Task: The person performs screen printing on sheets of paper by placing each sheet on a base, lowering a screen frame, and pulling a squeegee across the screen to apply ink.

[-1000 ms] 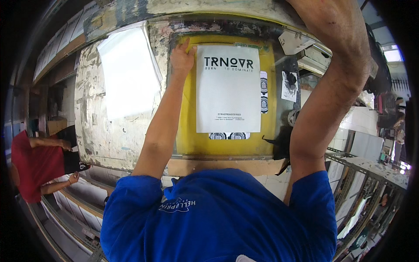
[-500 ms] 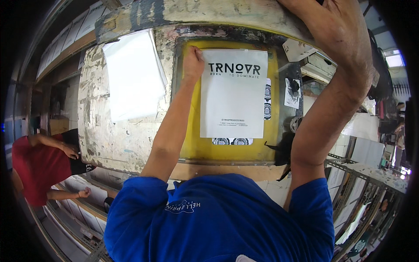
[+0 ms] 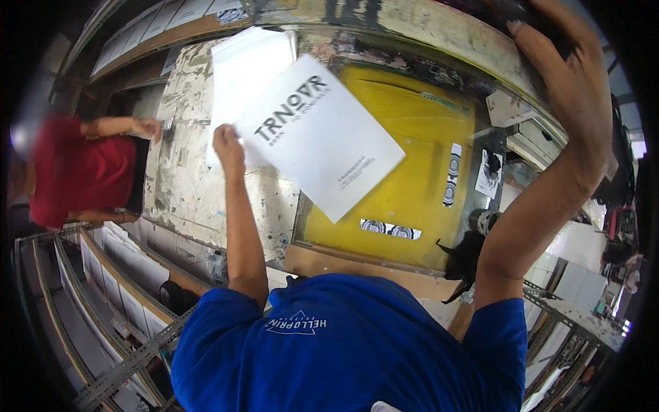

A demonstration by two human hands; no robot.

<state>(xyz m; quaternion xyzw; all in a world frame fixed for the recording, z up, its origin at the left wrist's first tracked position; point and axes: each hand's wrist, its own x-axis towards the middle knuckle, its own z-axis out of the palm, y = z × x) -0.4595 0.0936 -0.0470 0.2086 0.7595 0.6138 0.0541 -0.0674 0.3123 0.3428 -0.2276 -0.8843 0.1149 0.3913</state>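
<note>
My left hand [image 3: 228, 147] pinches one corner of a flat white printed sheet [image 3: 343, 151], which has dark lettering and looks like a flat plastic bag. The sheet is tilted, partly over the yellow board [image 3: 412, 172] and partly over a stack of white sheets [image 3: 247, 62] at its left. Two strips with round black emblems lie on the board: an upright strip [image 3: 452, 175] and a level strip [image 3: 390, 229]. At the upper right my right hand [image 3: 559, 58] curls round something dark by the pale wooden beam [image 3: 425, 31]; what it grips is hidden.
A person in red [image 3: 89, 165] stands at the table's left end, one hand over its edge. Metal drying racks [image 3: 123, 275] fill the lower left. A black cloth [image 3: 467, 257] hangs at the board's near right corner, below a stained paper [image 3: 489, 172].
My left hand has lifted the printed sheet off the yellow board and swung it left, turning it. My right hand stays up at the right. The person in red has moved nearer the table.
</note>
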